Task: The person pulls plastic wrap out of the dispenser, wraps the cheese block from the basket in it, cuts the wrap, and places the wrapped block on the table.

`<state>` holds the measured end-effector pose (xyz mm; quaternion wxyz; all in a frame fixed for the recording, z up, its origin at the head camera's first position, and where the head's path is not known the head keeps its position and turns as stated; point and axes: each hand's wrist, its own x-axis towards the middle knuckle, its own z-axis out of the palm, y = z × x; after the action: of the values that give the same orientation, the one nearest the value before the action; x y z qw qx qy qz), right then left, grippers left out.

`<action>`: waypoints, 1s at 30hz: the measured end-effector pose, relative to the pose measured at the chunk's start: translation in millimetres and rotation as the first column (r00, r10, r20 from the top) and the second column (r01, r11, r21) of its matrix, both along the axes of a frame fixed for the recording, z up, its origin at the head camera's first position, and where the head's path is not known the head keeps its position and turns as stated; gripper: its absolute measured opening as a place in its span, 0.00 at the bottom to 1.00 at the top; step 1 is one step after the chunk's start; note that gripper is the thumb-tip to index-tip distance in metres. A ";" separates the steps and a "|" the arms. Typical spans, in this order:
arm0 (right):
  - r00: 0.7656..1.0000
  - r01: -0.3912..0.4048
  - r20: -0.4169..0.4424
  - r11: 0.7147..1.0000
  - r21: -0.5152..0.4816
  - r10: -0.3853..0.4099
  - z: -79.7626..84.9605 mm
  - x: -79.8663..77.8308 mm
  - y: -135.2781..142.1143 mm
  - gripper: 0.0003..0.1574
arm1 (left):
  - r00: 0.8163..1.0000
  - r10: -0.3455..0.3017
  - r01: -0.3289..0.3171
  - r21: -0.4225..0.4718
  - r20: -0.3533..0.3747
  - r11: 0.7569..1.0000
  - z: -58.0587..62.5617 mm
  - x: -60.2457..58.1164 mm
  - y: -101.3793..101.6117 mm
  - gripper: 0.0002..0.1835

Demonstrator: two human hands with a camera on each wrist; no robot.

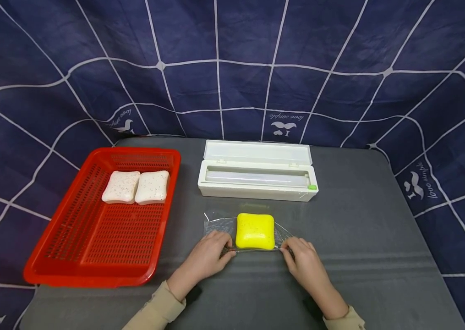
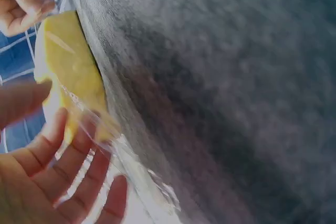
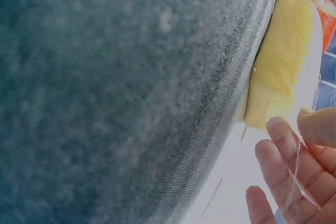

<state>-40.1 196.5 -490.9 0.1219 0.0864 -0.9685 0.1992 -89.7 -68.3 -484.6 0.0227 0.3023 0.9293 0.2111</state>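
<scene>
A yellow square block [image 1: 255,231] with rounded corners lies on a sheet of clear cling film [image 1: 221,224] on the grey table. My left hand [image 1: 211,253] holds the film's near edge left of the block, thumb toward me and fingers behind the film. At the near right corner my right hand [image 1: 303,261] pinches the film between thumb and forefinger. The film stretches taut from the block to that hand. In the left wrist view, film crosses the left fingers [image 2: 86,129] close beside the block. The right wrist view shows a film fold running over the right fingers [image 3: 281,140].
Behind the block stands a white cling film dispenser [image 1: 257,191], lid raised, with a roll inside and a green slider at its right end. A red plastic basket [image 1: 155,247] on the left holds two speckled white square blocks [image 1: 151,187]. Blue checked cloth [image 1: 244,87] surrounds the table.
</scene>
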 end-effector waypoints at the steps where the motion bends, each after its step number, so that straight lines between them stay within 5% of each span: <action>1: 1.000 0.001 0.002 1.000 0.001 -0.001 0.4 -0.3 -0.3 0.12 | 1.000 -0.001 0.001 -0.029 -0.002 1.000 0.8 0.7 1.3 0.18; 5: 1.000 0.004 -0.003 1.000 0.003 -0.004 1.8 -1.0 -0.3 0.12 | 0.997 -0.038 0.028 -0.143 -0.073 0.989 0.9 2.7 7.0 0.28; 12: 1.000 0.012 0.015 1.000 -0.001 -0.012 2.0 -2.0 0.3 0.12 | 0.968 -0.059 0.024 -0.142 -0.244 0.989 -2.2 0.4 9.9 0.14; 20: 1.000 0.008 0.027 1.000 -0.011 -0.008 1.7 -7.4 -0.4 0.10 | 0.977 -0.022 0.016 -0.031 -0.213 0.999 -2.6 1.1 5.2 0.12; 30: 0.999 0.010 0.031 1.000 -0.007 -0.010 -0.4 -8.0 -0.2 0.11 | 0.980 -0.011 0.007 -0.018 -0.199 1.000 6.3 -2.4 1.6 0.10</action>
<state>-48.1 196.3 -491.3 0.1079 0.0781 -0.9700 0.2035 -92.1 -66.7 -478.2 -0.0670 0.3260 0.9273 0.1716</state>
